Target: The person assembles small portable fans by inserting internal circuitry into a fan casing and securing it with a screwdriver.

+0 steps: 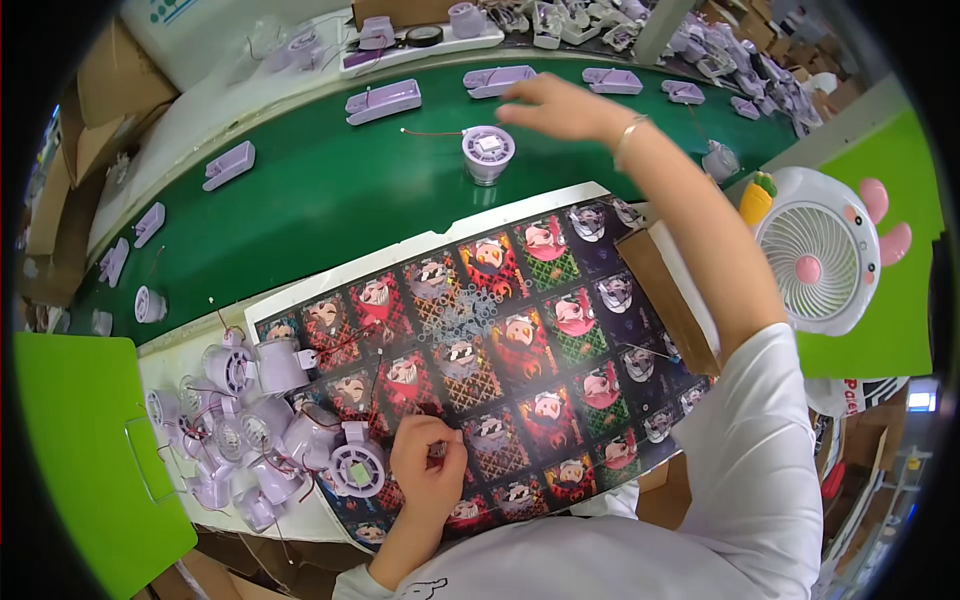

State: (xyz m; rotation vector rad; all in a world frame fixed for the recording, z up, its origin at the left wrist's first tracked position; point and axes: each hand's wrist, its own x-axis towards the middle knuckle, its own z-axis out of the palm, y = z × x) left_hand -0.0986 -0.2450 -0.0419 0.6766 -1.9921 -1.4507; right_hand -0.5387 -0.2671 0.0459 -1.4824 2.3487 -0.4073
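Note:
My left hand (430,465) is curled closed above the patterned mat (480,430); what its fingers hold, if anything, is hidden. Beside it lies a round lilac housing (358,470) with a vented face and a small green patch. My right hand (560,108) reaches across the green conveyor belt (330,180), fingers stretched out and nothing visible in them. Just below its fingertips, a round lilac housing (487,150) with a red wire stands on the belt. A lilac elongated shell (495,82) lies behind those fingertips. Small clear rings (460,312) are heaped on the mat.
Several lilac housings with wires pile up (240,430) at the left. More shells (385,100) are spaced along the belt. At the right stand a white fan (808,255) with pink ears and an open cardboard box (668,295). A black tape roll (424,37) sits beyond the belt.

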